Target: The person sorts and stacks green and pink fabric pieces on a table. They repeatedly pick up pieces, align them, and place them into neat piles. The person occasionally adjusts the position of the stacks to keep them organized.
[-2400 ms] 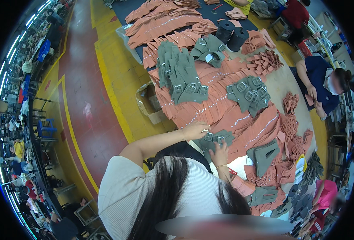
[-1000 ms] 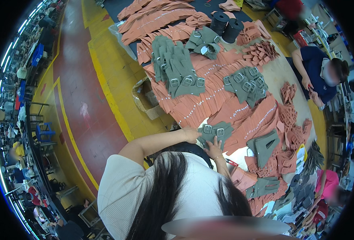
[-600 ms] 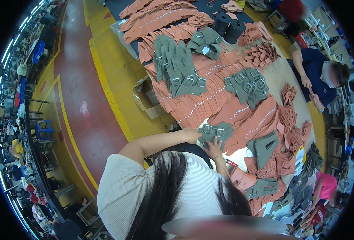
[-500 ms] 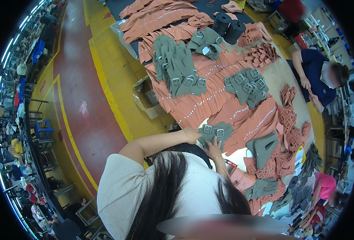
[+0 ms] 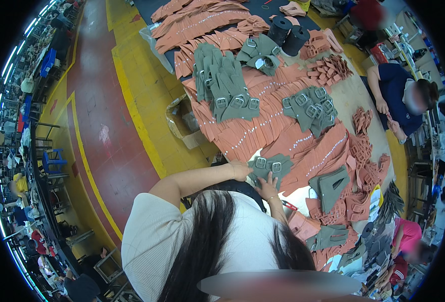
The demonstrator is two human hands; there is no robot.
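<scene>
A: Starting from the left, what could go wrong?

B: The left hand is at the nine o'clock edge of the green buckled piece, which lies at the near left side of the tabletop. Its fingers bend against that edge; whether they pinch it cannot be told. A slack hold there could let the piece twist.

A: And the right hand?

B: It rests at six o'clock, fingers spread over the green material, seemingly gripping nothing. Light pressure might let the piece slide. Just beside that wrist, at the piece's five o'clock, lies a red tool; a careless backward sweep could knock it.

A: Anything farther over?

B: The orange strips fan out at two o'clock. If the piece is shoved that way, its buckles could catch them and drag the rows askew.

A: What differs from the earliest view?

B: There, the left hand is at ten o'clock, fingertips by the left buckle; now it sits lower. The right fingers reach the right buckle there; now they lie below it, leaving both buckles uncovered. Against half a second ago, hardly anything differs.
</scene>
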